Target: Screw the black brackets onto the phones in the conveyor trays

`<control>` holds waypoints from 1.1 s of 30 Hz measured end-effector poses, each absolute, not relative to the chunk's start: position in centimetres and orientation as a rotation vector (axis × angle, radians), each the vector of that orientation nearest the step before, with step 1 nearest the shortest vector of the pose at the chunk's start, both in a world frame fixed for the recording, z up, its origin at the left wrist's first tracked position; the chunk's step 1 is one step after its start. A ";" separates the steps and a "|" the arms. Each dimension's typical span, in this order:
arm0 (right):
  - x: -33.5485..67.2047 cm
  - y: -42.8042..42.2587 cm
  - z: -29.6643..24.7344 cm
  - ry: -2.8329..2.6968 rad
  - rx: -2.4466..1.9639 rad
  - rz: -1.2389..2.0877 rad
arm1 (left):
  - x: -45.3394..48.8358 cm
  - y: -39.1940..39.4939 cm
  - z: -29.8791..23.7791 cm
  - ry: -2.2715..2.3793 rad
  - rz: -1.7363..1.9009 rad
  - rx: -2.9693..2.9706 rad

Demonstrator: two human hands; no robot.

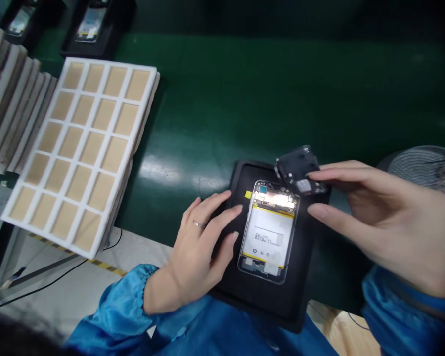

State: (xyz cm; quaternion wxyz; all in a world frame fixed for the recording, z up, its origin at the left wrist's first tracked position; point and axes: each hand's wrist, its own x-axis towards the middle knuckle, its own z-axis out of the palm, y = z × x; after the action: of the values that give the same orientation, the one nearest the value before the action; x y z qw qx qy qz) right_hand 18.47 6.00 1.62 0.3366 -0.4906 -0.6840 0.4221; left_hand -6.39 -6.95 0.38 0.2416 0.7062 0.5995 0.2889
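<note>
An opened smartphone lies in a black tray, its white battery and circuit board showing. My right hand pinches a small black plastic cover by its right side, tilted above the phone's top end and the tray's far edge. The thumb of that hand is apart from the cover, lower down. My left hand rests at the tray's left side with fingers spread, near the phone's left edge. Beside the phone's top left is a small yellow tab.
White-gridded trays with tan compartments are stacked at left, and more stand on edge behind them. Another black tray with a phone sits far left on the green table. A grey round container stands at right.
</note>
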 end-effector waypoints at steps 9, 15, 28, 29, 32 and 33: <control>17.9 5.8 -0.1 -2.207 -1.316 0.764 | -5.2 -4.8 0.6 1.606 0.808 2.117; 17.7 6.1 0.1 -2.280 -1.251 0.717 | -4.1 -4.7 0.5 1.596 0.679 2.298; 18.0 6.6 0.4 -2.300 -1.258 0.784 | -3.2 -4.2 -0.3 1.627 0.558 2.453; 18.0 6.6 0.4 -2.298 -1.259 0.786 | -3.1 -4.2 -0.4 1.631 0.560 2.458; 18.3 6.5 0.4 -2.303 -1.241 0.751 | -3.0 -4.1 -0.4 1.645 0.576 2.470; 18.4 6.5 0.5 -2.305 -1.231 0.725 | -3.0 -4.1 -0.4 1.647 0.583 2.472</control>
State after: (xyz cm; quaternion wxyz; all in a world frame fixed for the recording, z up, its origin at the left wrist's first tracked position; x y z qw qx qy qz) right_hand 18.45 6.53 0.45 0.2134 -0.4435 -0.8304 0.2614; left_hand -2.99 -4.08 -0.43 0.0573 0.8152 0.5433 0.1924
